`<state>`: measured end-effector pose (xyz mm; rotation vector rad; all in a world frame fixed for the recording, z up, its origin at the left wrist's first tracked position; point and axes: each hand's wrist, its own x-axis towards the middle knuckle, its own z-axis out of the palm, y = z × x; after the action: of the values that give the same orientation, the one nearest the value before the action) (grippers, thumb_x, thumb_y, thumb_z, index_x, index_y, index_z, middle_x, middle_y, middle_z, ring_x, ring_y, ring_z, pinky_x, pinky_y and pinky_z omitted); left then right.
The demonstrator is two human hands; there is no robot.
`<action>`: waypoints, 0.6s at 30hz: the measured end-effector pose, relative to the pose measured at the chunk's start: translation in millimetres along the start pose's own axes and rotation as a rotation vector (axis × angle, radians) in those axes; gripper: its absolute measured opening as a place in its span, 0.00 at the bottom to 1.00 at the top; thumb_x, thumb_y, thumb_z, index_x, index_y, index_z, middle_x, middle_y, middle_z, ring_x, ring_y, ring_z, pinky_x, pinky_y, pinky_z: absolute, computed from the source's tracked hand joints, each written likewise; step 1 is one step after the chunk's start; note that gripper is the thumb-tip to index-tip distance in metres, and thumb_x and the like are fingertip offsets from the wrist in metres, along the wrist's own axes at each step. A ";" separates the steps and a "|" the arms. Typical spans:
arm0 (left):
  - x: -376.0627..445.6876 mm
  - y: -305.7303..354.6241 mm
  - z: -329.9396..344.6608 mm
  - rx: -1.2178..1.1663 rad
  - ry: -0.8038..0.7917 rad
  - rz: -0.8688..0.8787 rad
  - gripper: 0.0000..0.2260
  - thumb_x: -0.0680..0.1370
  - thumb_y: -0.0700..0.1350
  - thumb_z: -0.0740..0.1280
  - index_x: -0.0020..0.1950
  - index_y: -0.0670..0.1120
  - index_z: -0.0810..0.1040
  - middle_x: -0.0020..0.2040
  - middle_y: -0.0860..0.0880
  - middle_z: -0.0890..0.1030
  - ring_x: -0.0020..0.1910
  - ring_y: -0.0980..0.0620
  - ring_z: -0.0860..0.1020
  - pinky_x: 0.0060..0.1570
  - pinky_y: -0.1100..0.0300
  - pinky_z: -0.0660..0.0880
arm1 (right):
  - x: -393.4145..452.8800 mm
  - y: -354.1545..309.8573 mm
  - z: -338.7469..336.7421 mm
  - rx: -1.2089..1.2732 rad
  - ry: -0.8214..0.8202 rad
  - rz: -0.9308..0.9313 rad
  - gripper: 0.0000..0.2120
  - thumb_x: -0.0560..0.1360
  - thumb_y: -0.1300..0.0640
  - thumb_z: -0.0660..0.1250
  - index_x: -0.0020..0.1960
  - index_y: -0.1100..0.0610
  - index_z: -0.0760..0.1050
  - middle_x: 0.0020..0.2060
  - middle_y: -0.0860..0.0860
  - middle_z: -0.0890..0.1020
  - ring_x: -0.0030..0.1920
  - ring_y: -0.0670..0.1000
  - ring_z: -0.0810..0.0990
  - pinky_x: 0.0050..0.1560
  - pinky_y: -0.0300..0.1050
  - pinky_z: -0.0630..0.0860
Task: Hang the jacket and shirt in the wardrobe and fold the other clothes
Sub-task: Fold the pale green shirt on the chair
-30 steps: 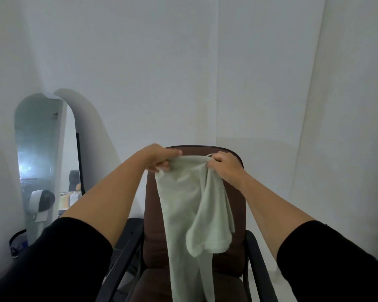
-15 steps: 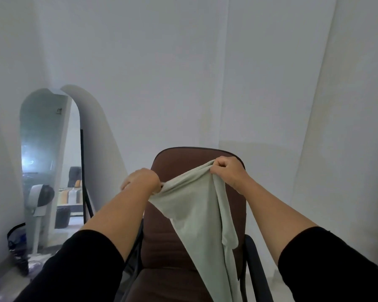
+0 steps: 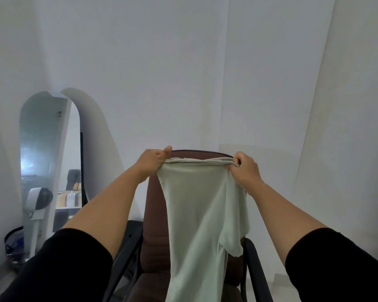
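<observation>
Head view: pale green garment (image 3: 196, 205) is up in the air in front of the brown chair (image 3: 155, 216), not lying on anything. Both hands are on its top edge. Left hand (image 3: 152, 161) pinches the left end, thumb up on top of the hem. Right hand (image 3: 246, 168) has fingers curled round the bunched right end. Both grips are closed on cloth, neither one free.

Key relation: top edge runs roughly level, left to right between the two grips, pulled fairly taut. The long axis of the garment is vertical; it hangs straight down from the grips and runs out of frame at the bottom. A short sleeve (image 3: 231, 243) hangs folded on the right side, below the right hand, so the loose bulk sits on that side.

Judgement: this is one of the pieces to fold, likely a t-shirt, held open at one edge for squaring up. The fold probably turns on bringing the two grips together, or lowering it onto a flat surface; none shows here except the chair seat.

Mirror (image 3: 50, 162) leans on the wall far left, well apart from the hands.
</observation>
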<state>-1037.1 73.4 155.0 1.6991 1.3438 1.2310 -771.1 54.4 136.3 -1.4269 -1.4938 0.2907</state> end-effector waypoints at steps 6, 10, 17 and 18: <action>-1.1 16.3 -9.9 0.247 -0.097 0.146 0.21 0.60 0.59 0.75 0.42 0.49 0.71 0.33 0.52 0.70 0.34 0.53 0.67 0.32 0.60 0.62 | 3.5 4.4 5.9 -0.046 0.077 0.117 0.11 0.73 0.62 0.63 0.38 0.53 0.61 0.32 0.49 0.68 0.36 0.53 0.67 0.36 0.45 0.65; -3.7 24.8 -5.8 0.426 -0.160 0.133 0.15 0.67 0.50 0.77 0.52 0.52 0.80 0.42 0.57 0.76 0.46 0.57 0.73 0.38 0.68 0.67 | 2.6 4.3 12.5 -0.006 0.086 0.178 0.06 0.74 0.60 0.61 0.50 0.55 0.66 0.39 0.50 0.73 0.44 0.56 0.75 0.48 0.51 0.75; 1.9 29.8 1.6 0.613 0.025 0.150 0.11 0.73 0.55 0.70 0.41 0.48 0.81 0.34 0.52 0.77 0.39 0.52 0.73 0.35 0.61 0.68 | 5.0 4.4 17.6 -0.224 -0.086 0.217 0.10 0.78 0.51 0.61 0.45 0.58 0.72 0.47 0.58 0.78 0.55 0.61 0.77 0.50 0.47 0.71; 2.1 31.4 3.3 0.616 0.048 0.164 0.11 0.74 0.55 0.69 0.38 0.50 0.79 0.33 0.52 0.76 0.39 0.51 0.73 0.36 0.59 0.68 | 5.0 5.6 18.8 -0.236 -0.113 0.261 0.12 0.78 0.50 0.60 0.46 0.59 0.72 0.50 0.59 0.79 0.56 0.61 0.77 0.51 0.47 0.72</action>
<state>-1022.5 67.1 182.4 2.2449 1.7653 1.0022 -781.0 68.6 125.8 -1.8258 -1.4678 0.3695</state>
